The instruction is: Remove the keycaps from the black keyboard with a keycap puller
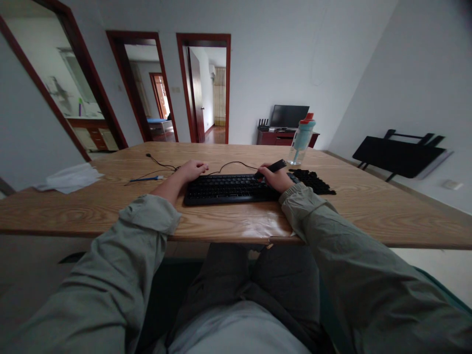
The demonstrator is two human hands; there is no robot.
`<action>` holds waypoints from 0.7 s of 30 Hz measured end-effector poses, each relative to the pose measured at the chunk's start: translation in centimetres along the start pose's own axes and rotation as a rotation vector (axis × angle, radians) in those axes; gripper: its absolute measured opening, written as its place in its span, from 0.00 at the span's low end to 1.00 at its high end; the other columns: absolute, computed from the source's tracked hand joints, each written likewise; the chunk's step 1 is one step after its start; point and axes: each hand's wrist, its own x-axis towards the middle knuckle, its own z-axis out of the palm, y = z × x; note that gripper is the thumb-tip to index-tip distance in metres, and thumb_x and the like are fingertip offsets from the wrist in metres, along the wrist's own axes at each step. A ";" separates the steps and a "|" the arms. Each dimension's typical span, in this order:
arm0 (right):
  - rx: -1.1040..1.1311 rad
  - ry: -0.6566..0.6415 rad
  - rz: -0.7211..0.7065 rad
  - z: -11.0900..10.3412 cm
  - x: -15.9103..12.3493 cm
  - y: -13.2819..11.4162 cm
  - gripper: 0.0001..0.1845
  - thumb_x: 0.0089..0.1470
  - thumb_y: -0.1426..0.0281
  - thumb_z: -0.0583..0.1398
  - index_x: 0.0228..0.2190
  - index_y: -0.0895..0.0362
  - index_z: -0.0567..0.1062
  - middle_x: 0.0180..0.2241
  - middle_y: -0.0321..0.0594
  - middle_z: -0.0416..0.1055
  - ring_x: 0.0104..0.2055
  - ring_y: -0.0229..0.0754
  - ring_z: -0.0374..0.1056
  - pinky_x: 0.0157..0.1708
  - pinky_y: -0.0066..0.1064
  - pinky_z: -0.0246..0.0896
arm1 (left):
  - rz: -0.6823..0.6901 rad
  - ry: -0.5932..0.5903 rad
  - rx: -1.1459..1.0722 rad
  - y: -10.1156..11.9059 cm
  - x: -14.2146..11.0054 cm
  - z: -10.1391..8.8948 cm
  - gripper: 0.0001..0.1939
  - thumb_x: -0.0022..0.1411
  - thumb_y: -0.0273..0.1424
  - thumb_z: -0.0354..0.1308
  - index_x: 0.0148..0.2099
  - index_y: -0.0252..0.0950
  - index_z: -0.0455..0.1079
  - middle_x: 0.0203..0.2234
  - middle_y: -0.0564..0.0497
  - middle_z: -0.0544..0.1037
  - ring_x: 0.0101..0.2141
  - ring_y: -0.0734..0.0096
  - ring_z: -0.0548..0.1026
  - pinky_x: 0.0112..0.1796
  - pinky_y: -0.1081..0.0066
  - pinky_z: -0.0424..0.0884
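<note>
A black keyboard (pixel 224 189) lies on the wooden table in front of me. My left hand (pixel 193 170) is closed, its fingers curled at the keyboard's back left corner. In my right hand (pixel 277 178), above the keyboard's right part, is a thick black handheld tool (pixel 277 165). Its handle points up and right; a bit of red shows by my fingers, and its working end is too small to make out. Just right of that hand lies a heap of small black keycaps (pixel 313 182). A thin black cable (pixel 230 163) runs behind the keyboard.
On the wooden table (pixel 354 211), a blue thin-handled tool (pixel 147 178) and a cable end (pixel 148 155) lie left of my left hand. White tissue (pixel 72 178) sits farther left. A clear bottle with a red lid (pixel 300 140) stands behind the keycaps.
</note>
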 end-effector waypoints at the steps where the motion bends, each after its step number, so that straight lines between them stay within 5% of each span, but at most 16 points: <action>1: 0.006 0.005 0.003 0.0 0.0 0.1 0.14 0.54 0.60 0.54 0.25 0.56 0.70 0.19 0.35 0.69 0.17 0.34 0.57 0.17 0.28 0.51 | -0.008 -0.001 0.003 0.1 0.0 0.0 0.25 0.57 0.49 0.50 0.41 0.34 0.77 0.36 0.44 0.81 0.32 0.63 0.74 0.34 0.68 0.67; 21: -0.065 0.046 -0.093 -0.3 0.2 0.0 0.13 0.52 0.60 0.56 0.24 0.56 0.72 0.22 0.37 0.70 0.26 0.39 0.64 0.28 0.32 0.60 | -0.004 -0.030 -0.023 -0.2 -0.2 0.1 0.23 0.57 0.46 0.51 0.40 0.33 0.77 0.34 0.44 0.80 0.36 0.61 0.74 0.37 0.66 0.67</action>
